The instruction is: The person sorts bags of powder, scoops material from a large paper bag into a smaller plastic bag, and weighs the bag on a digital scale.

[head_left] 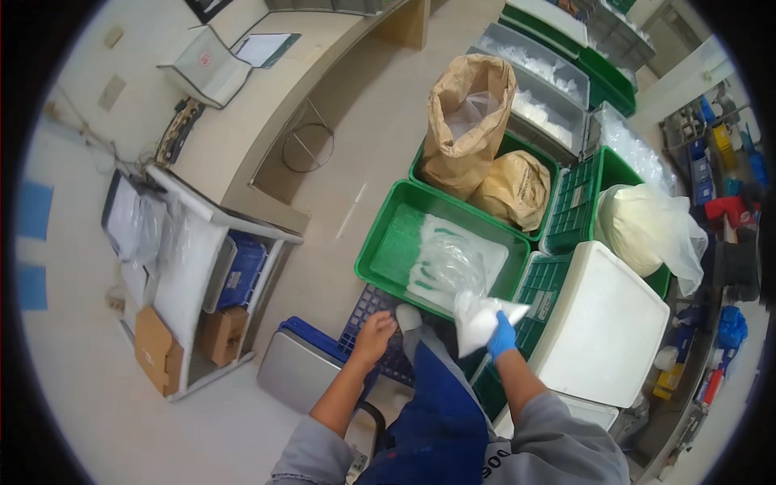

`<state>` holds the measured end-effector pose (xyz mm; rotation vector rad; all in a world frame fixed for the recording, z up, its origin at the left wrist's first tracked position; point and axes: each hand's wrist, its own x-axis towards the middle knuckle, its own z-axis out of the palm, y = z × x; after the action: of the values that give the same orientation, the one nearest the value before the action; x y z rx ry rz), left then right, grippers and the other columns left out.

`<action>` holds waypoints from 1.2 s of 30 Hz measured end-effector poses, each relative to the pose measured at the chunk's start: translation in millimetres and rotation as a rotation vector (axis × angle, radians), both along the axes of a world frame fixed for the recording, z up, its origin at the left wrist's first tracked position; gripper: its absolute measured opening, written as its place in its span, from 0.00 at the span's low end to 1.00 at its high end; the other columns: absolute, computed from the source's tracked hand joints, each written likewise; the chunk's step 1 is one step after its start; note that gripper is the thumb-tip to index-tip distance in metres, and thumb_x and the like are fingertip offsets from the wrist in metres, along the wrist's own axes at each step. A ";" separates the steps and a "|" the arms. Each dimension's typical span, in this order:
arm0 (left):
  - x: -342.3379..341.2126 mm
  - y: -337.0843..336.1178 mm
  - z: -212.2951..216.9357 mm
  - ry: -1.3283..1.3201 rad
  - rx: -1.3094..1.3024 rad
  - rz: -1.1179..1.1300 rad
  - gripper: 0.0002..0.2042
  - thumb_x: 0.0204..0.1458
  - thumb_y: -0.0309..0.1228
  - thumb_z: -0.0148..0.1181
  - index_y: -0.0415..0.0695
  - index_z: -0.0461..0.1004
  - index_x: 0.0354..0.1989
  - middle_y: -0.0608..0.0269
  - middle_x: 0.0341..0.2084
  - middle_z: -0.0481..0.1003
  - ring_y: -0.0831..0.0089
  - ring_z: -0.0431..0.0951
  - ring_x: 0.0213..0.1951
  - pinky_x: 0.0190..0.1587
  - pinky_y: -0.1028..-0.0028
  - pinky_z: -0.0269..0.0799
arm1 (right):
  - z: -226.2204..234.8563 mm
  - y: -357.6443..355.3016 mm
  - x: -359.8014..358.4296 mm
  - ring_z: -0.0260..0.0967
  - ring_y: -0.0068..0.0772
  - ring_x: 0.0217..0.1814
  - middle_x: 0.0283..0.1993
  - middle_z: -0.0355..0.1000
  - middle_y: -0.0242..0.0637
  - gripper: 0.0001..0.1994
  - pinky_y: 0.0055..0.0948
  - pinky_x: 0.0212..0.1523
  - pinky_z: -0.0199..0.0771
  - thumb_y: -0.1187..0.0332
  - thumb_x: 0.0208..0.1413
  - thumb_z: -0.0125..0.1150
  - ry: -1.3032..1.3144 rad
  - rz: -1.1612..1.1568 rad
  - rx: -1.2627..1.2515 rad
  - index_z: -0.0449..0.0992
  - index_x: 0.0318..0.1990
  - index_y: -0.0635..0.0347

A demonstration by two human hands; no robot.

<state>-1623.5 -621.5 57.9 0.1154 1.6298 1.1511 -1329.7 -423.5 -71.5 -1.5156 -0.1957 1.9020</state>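
Plastic bag (pixel 478 317), clear with white contents, hangs from my right hand (pixel 502 335), which wears a blue glove and is closed around the bag's lower edge. The bag sits just over the near rim of a green crate (pixel 386 242), which holds more clear plastic bags (pixel 453 263) spread across its floor. My left hand (pixel 376 333) is bare, its fingers curled loosely down onto a dark blue crate (pixel 368 311) just in front of the green one; I cannot tell whether it grips the crate or only rests there. A grey scale platform (pixel 295 368) lies just left of that blue crate on the floor. Behind the green crate, another green crate carries two brown paper sacks (pixel 467 113), the taller one open at the top. To my right, a white lid (pixel 602 323) covers a container. My blue apron (pixel 436 412) fills the lower middle.
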 end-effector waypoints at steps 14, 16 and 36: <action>-9.8 3.2 -12.9 -0.175 -0.586 -0.301 0.22 0.56 0.38 0.58 0.47 0.64 0.57 0.61 0.48 0.73 0.65 0.74 0.50 0.50 0.64 0.70 | -62.1 36.3 -63.4 0.66 0.48 0.58 0.56 0.68 0.48 0.19 0.47 0.58 0.69 0.69 0.61 0.51 0.039 -0.358 -0.338 0.64 0.59 0.65; 6.0 79.2 -18.6 -0.227 -0.579 -0.218 0.25 0.57 0.40 0.58 0.49 0.60 0.61 0.57 0.52 0.70 0.63 0.72 0.52 0.53 0.61 0.69 | -38.9 24.4 -70.5 0.65 0.46 0.60 0.58 0.67 0.47 0.19 0.47 0.60 0.67 0.69 0.62 0.50 0.128 -0.415 -0.326 0.64 0.59 0.63; 64.9 240.8 2.5 0.183 -0.169 -0.735 0.15 0.52 0.24 0.62 0.38 0.69 0.47 0.61 0.25 0.75 0.79 0.75 0.21 0.21 0.78 0.70 | -37.1 -6.7 -59.6 0.70 0.32 0.40 0.39 0.71 0.36 0.11 0.30 0.43 0.73 0.69 0.53 0.59 0.122 -0.519 -0.454 0.72 0.44 0.57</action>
<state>-1558.6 -380.7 60.5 0.6663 1.6245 0.4455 -1389.4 -430.1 -108.6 -1.5290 0.6654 1.6618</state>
